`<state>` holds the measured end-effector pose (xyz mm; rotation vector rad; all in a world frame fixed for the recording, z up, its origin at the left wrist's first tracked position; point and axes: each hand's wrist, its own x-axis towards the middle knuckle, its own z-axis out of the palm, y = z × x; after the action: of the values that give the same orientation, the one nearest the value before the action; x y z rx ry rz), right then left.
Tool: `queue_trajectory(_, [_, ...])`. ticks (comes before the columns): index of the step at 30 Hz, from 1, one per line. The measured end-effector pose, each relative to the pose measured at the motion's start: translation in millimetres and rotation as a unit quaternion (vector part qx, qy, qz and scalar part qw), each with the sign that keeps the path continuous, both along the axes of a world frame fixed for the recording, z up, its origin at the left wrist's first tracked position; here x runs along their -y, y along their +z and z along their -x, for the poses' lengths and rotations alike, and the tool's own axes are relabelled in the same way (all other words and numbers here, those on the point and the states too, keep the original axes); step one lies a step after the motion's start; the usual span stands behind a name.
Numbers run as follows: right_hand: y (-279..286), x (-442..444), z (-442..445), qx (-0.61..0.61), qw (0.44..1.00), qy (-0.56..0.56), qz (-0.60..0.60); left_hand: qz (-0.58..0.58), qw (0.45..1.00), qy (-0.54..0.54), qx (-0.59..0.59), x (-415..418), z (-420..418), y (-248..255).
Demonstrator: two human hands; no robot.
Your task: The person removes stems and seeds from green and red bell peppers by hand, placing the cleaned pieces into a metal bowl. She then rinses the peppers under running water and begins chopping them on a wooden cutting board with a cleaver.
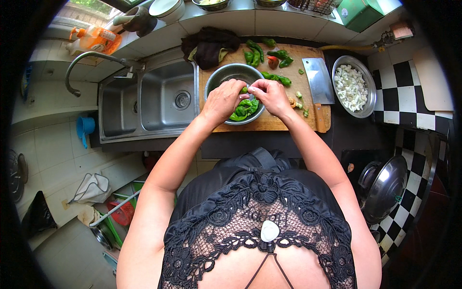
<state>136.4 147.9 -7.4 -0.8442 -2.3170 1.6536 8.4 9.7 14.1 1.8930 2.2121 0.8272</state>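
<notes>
My left hand [226, 98] pinches a green pepper [244, 90] above a stainless steel bowl [234, 69]. Close beside it, the fingertips of my right hand [270, 94] meet at the pepper's end; whether they hold a small piece I cannot tell. Green pepper pieces [246, 110] lie in the bowl, which sits on a wooden cutting board [267, 124]. Several whole green peppers [255, 54] and a reddish one [273, 62] rest behind and right of the bowl. Cut pepper stems [299, 95] lie right of my right hand.
A cleaver [318, 81] lies on the board's right side. Beyond it stands a metal bowl [374, 94] of chopped white pieces. A double sink [164, 94] with a faucet [90, 54] is at left. Dark cloth [205, 47] lies behind the board. A wok [386, 188] sits at lower right.
</notes>
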Motion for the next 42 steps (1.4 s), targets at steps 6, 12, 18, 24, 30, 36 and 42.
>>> queue_trajectory(6, [-5,4,3,0.004,0.999,0.005,0.046,0.005,0.996,0.04,-0.083,6,-1,-1])
queue_trajectory(12, [-10,3,4,-0.047,0.983,0.038,0.174,-0.004,0.997,0.064,0.033,9,-2,-3])
queue_trajectory(18, [-13,2,3,-0.066,0.965,0.051,0.247,0.012,0.97,0.091,0.224,8,-2,-12])
queue_trajectory(24, [-13,9,-2,-0.085,0.975,0.036,0.201,0.017,0.935,0.125,0.331,3,4,-24])
queue_trajectory(30, [-10,7,-14,-0.103,0.965,0.027,0.241,0.131,0.747,0.107,0.642,6,10,-18])
queue_trajectory(36, [-1,10,-31,-0.201,0.979,0.032,0.003,0.18,0.663,0.126,0.715,12,13,-13])
queue_trajectory(42, [-18,-17,-68,-0.204,0.975,-0.083,0.042,0.143,0.671,0.085,0.723,1,26,-20])
